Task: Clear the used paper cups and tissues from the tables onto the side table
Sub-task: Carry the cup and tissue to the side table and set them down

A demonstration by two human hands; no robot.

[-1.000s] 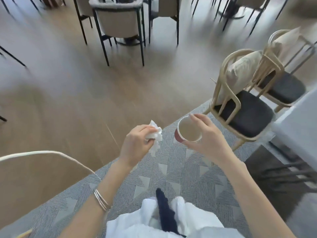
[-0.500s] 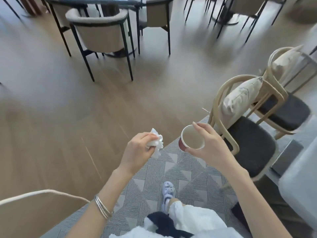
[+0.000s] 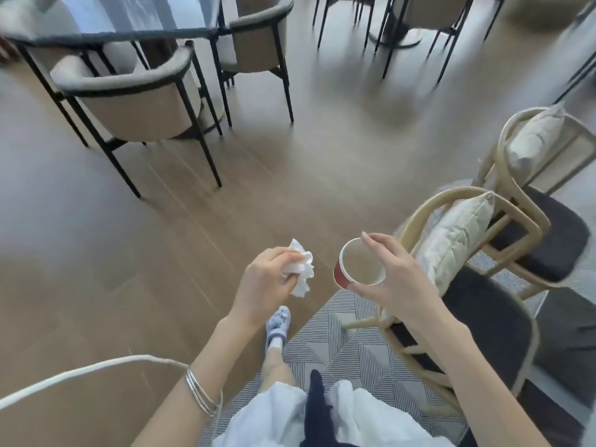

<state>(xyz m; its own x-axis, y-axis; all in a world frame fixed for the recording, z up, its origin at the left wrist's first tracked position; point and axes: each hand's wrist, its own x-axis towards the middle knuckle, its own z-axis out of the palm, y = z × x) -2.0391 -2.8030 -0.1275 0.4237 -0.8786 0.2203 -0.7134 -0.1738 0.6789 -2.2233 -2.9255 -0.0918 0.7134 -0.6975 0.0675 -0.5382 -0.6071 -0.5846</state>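
1. Pinching a crumpled white tissue [image 3: 301, 272] in the curled fingers of the left hand [image 3: 264, 279], low centre.
2. Clamping a red paper cup [image 3: 359, 267] by its rim with the right hand [image 3: 396, 282]; upright, at 3 o'clock from the tissue, not touching it.
3. At 3 o'clock from the cup, a rattan chair [image 3: 419, 214] with a cushion [image 3: 454, 240], on a patterned rug [image 3: 338, 343].
4. At 11 o'clock, a beige armchair [image 3: 135, 104] beside a glass table [image 3: 113, 33].

A single wide-angle camera sits at head height on the person and looks forward and steeply down. The left hand [image 3: 264, 287] and right hand [image 3: 396, 285] lie close under it at lower centre. The brown wooden floor [image 3: 290, 195] stretches beyond, and a grey dark-edged surface [image 3: 113, 36] stands far off at upper left.
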